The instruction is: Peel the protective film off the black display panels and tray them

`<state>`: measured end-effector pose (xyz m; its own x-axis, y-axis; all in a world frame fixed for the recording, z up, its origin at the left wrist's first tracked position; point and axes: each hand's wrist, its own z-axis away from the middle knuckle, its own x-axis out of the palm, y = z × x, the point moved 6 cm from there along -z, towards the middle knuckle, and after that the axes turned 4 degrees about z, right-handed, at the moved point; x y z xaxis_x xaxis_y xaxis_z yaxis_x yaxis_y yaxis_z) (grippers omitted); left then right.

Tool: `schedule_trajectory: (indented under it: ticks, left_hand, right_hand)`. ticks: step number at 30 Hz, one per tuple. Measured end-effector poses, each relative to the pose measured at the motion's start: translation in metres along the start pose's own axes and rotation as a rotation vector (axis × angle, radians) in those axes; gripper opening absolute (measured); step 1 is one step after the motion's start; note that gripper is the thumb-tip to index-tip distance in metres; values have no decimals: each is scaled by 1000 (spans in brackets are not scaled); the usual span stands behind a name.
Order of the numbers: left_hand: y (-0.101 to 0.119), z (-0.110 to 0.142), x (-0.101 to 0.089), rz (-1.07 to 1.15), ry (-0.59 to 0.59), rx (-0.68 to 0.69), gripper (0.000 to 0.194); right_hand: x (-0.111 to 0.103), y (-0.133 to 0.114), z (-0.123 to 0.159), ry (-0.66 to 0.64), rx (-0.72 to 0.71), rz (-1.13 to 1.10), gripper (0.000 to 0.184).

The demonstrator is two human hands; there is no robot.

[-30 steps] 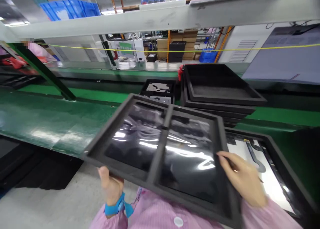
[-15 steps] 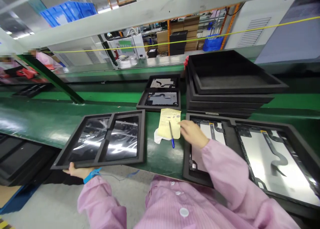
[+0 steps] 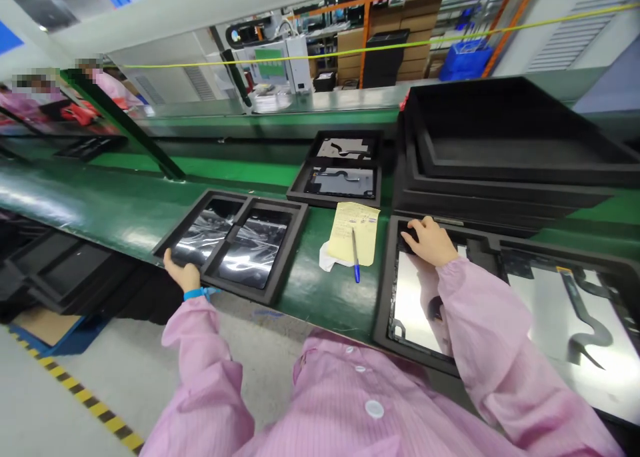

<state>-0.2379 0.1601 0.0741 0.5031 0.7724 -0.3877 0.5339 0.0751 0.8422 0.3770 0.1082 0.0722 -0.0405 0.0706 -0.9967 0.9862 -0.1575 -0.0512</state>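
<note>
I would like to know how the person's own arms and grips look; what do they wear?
Long, loose pink fabric sleeves cover both arms. A bright blue band with a short loose end circles the left wrist; none shows on the right. The left grip and right grip wear no gloves.

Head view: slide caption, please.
Left hand at the rim of a foam tray of glossy panels, right hand over a silver-backed panel, pen and yellow note between.
</note>
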Motion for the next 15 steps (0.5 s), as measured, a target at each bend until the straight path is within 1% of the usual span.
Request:
schedule_trajectory:
  ticks: [3, 6, 8, 10, 11, 12, 13, 14, 15]
  left_hand:
    - [1, -1, 5, -15, 46, -47, 42]
    - [13, 6, 7, -12, 35, -74, 41]
    - [29, 15, 6, -3, 5, -88, 43]
    - [54, 31, 7, 31, -75, -88, 44]
    - [69, 43, 11, 64, -149, -81, 43]
    - [87, 59, 16, 112, -259, -69, 40]
    - [108, 79, 24, 172, -401, -56, 38]
    - [130, 104, 32, 238, -563, -46, 37]
    - [154, 134, 41, 303, -753, -41, 39]
  right_hand:
    - [2, 1, -2, -4, -36, -36, 33]
    - [-4, 1, -4, -5, -50, -88, 33]
    - [-17, 5, -6, -15, -31, -134, 33]
    - [-43, 10, -6, -34, -32, -190, 35]
    - [-61, 13, -3, -33, -39, -213, 38]
    - [-84, 15, 2, -12, -43, -228, 41]
    - [-112, 17, 10, 54, -32, -228, 46]
    - [-140, 18, 22, 142, -2, -214, 54]
    - [-171, 17, 39, 307, 57, -179, 65]
